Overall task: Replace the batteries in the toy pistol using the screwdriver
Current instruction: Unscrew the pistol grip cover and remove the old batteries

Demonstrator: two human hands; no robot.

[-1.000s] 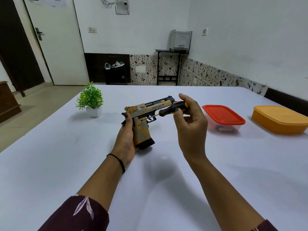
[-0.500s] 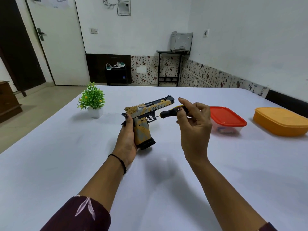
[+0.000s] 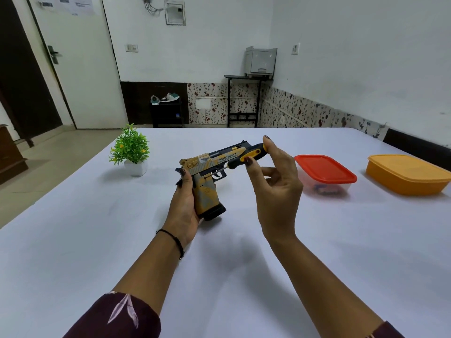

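**Toy pistol** (image 3: 207, 176), one, stands muzzle-away at the centre of the view over the tabletop (image 3: 97, 240); whether its butt touches the surface cannot be told. The left hand (image 3: 183, 206) curls its fingers (image 3: 186, 184) round the grip, probably to brace the frame against the tool's push.

**Screwdriver** (image 3: 246, 157), one. Its tip is set on the pistol's side just above the grip and its handle rises toward 2 o'clock. The right hand (image 3: 273, 186) pinches the handle between thumb and forefinger with the other fingers loosely spread, a hold suited to twirling a small screw.

**Containers**, two, at 3 o'clock of the pistol: a red-lidded box (image 3: 324, 169) and an orange box (image 3: 410, 174), both closed.

**Potted plant** (image 3: 130, 150), one, at 10 o'clock.

No loose batteries are visible.
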